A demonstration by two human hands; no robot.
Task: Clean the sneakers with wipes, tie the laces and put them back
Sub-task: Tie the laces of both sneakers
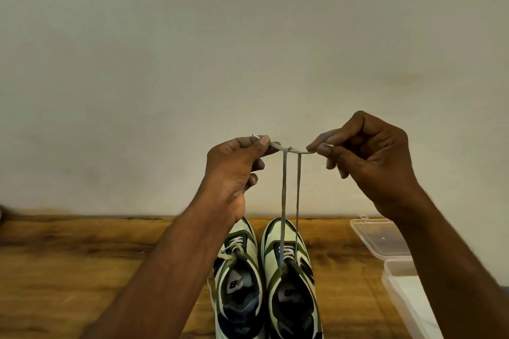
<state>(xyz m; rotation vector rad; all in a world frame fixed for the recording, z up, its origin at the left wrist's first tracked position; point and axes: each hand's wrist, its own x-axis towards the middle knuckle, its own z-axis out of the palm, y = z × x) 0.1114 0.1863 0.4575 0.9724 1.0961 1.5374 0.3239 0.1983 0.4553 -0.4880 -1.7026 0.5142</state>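
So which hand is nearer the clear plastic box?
Right. The right hand is up above the box's far end, pinching a lace; the left hand pinches over the sneakers, further away.

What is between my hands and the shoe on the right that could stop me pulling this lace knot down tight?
Nothing visible. The left hand and right hand each pinch a lace end, crossed high above the right sneaker. Both strands run straight down to its eyelets through open air; the left sneaker sits beside it.

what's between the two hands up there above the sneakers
In the head view, only the crossed lace spans the gap between the left hand and the right hand; its two strands drop to the right sneaker.
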